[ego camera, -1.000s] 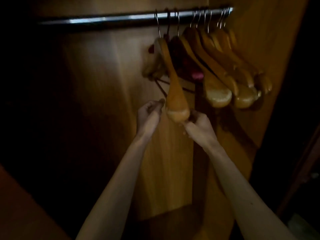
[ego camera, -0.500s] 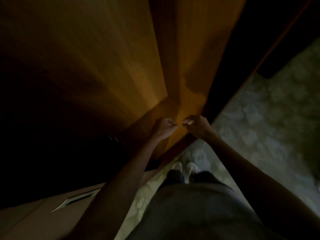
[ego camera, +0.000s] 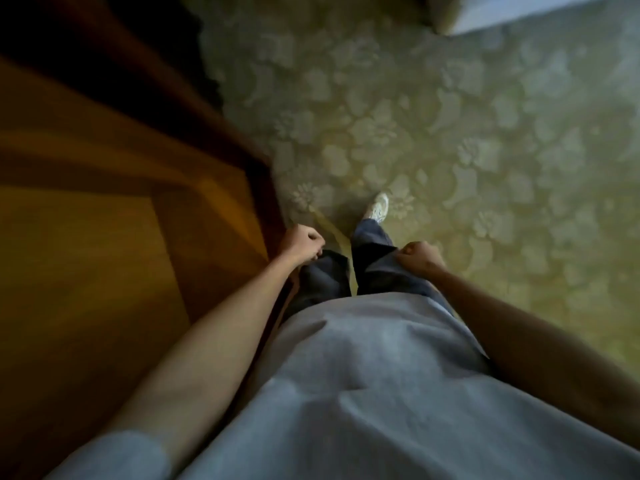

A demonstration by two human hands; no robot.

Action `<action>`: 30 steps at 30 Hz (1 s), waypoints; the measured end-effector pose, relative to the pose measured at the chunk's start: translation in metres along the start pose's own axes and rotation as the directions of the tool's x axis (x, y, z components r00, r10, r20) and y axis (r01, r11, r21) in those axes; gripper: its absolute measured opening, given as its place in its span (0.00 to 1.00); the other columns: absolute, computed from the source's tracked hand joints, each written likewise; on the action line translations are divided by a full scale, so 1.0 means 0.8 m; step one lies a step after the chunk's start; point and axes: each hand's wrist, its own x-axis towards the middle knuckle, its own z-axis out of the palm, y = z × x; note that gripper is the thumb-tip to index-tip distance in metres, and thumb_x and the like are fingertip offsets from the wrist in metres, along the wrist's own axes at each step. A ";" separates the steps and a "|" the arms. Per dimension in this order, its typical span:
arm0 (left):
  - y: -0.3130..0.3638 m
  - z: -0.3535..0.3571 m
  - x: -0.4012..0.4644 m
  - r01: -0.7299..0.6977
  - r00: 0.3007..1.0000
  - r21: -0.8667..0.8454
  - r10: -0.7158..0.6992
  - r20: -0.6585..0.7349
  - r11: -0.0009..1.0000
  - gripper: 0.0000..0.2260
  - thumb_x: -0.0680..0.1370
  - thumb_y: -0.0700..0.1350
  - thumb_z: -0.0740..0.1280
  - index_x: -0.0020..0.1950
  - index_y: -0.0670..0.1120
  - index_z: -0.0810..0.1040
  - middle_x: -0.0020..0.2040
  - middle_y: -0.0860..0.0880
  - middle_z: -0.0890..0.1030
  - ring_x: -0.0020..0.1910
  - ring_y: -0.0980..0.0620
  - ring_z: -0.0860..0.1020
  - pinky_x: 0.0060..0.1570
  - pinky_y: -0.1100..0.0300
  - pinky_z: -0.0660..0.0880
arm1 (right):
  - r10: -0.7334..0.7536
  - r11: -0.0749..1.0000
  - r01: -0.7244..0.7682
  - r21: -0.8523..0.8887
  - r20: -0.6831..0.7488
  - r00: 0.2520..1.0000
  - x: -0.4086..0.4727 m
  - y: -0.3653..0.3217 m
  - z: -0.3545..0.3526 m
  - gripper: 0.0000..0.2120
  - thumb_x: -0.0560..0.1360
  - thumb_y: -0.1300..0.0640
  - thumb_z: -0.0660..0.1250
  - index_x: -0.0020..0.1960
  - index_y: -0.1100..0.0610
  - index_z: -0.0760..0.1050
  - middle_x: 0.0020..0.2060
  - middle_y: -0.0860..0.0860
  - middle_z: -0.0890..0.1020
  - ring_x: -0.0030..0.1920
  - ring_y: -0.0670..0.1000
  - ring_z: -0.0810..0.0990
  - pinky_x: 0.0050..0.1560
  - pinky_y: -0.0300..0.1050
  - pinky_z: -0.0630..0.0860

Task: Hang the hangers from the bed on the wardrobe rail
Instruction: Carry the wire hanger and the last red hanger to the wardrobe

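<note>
Blurred carpet, left hand, right hand fisted

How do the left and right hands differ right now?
The left hand hangs beside the wooden wardrobe edge and is brightly lit; the right hand hangs over the patterned carpet and looks darker. Both are loosely closed and hold nothing.

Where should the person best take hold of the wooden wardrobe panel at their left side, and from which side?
Probably grip the wooden panel by its dark long edge, which borders the carpet. Come from the carpet side with the left hand, a closed, empty fist close beside that edge. The broad faces look flat, and no handle shows.
</note>
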 end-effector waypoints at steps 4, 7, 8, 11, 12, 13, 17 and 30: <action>0.075 0.051 0.016 -0.089 0.984 0.242 0.049 0.169 0.966 0.08 0.78 0.41 0.68 0.39 0.45 0.84 0.34 0.49 0.84 0.25 0.59 0.78 0.33 0.64 0.76 | 0.214 0.930 -0.196 0.312 -0.024 0.977 -0.026 0.106 0.012 0.11 0.73 0.58 0.65 0.41 0.64 0.81 0.42 0.64 0.83 0.44 0.61 0.82 0.42 0.48 0.75; 0.133 0.093 0.024 -0.142 0.963 0.380 0.040 0.265 0.914 0.10 0.78 0.41 0.67 0.38 0.47 0.82 0.36 0.46 0.85 0.29 0.54 0.79 0.27 0.65 0.72 | 0.335 0.808 -0.293 0.511 0.011 0.942 -0.043 0.170 0.035 0.12 0.74 0.57 0.66 0.47 0.64 0.84 0.44 0.62 0.85 0.46 0.61 0.83 0.45 0.49 0.78; 0.156 0.110 0.027 -0.160 0.957 0.410 0.038 0.289 0.898 0.09 0.79 0.40 0.67 0.39 0.45 0.83 0.37 0.45 0.85 0.30 0.53 0.79 0.25 0.66 0.72 | 0.367 0.760 -0.320 0.566 0.034 0.930 -0.049 0.189 0.042 0.12 0.75 0.57 0.66 0.48 0.64 0.84 0.44 0.62 0.85 0.45 0.60 0.82 0.44 0.48 0.77; 0.226 0.159 0.031 -0.222 0.939 0.493 0.049 0.339 0.841 0.09 0.79 0.40 0.67 0.41 0.44 0.84 0.38 0.44 0.85 0.30 0.53 0.79 0.27 0.64 0.74 | 0.418 0.629 -0.371 0.684 0.105 0.902 -0.055 0.238 0.056 0.12 0.75 0.57 0.66 0.46 0.65 0.84 0.40 0.59 0.84 0.41 0.56 0.80 0.41 0.44 0.73; 0.244 0.171 0.035 -0.238 0.935 0.501 0.057 0.349 0.832 0.09 0.79 0.40 0.67 0.40 0.44 0.83 0.38 0.44 0.85 0.29 0.53 0.78 0.27 0.64 0.74 | 0.427 0.592 -0.385 0.708 0.130 0.895 -0.054 0.249 0.057 0.12 0.75 0.57 0.65 0.45 0.66 0.84 0.37 0.58 0.82 0.39 0.55 0.78 0.39 0.44 0.72; 0.266 0.185 0.038 -0.257 0.930 0.511 0.066 0.362 0.820 0.09 0.80 0.40 0.67 0.40 0.44 0.83 0.38 0.44 0.85 0.29 0.53 0.78 0.27 0.64 0.74 | 0.441 0.544 -0.397 0.739 0.150 0.885 -0.053 0.261 0.054 0.13 0.75 0.57 0.65 0.44 0.67 0.83 0.34 0.58 0.79 0.37 0.55 0.77 0.38 0.44 0.71; 0.330 0.209 0.054 -0.265 0.935 0.575 0.062 0.348 0.774 0.07 0.81 0.40 0.67 0.47 0.41 0.84 0.38 0.45 0.83 0.31 0.54 0.78 0.25 0.67 0.74 | 0.455 0.418 -0.350 0.839 0.140 0.879 -0.031 0.290 0.006 0.14 0.75 0.57 0.66 0.42 0.68 0.81 0.34 0.59 0.80 0.37 0.53 0.76 0.37 0.45 0.70; 0.484 0.192 0.149 -0.010 0.988 0.545 -0.077 0.136 0.838 0.13 0.82 0.37 0.65 0.38 0.40 0.81 0.34 0.45 0.81 0.26 0.53 0.78 0.26 0.62 0.75 | 0.280 0.511 0.073 0.856 -0.246 0.928 0.155 0.327 -0.413 0.12 0.75 0.57 0.65 0.51 0.60 0.85 0.46 0.53 0.85 0.48 0.51 0.82 0.45 0.42 0.74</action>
